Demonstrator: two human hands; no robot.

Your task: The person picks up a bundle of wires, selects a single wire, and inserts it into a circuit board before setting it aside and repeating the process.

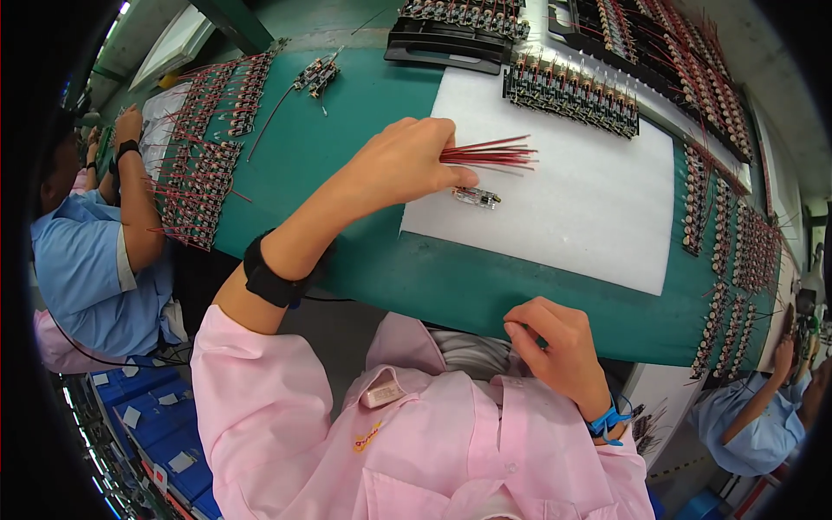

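Note:
A bundle of thin red wires (494, 156) sticks out to the right from my left hand (412, 156), whose fingers are closed round it above a white foam sheet (563, 217). What the wires join inside the fist is hidden. Just below my left thumb is a small circuit board (477, 198); I cannot tell whether the thumb touches it. My right hand (559, 347) rests near the front edge of the green table (381, 269), its fingers loosely curled with nothing visible in them.
Rows of circuit boards with red wires (204, 165) lie at the left; more boards (719, 251) line the right. At the back, a row of boards (572, 95) adjoins black trays (446, 52). A loose board cluster (316, 78) lies far left. Co-workers sit on both sides.

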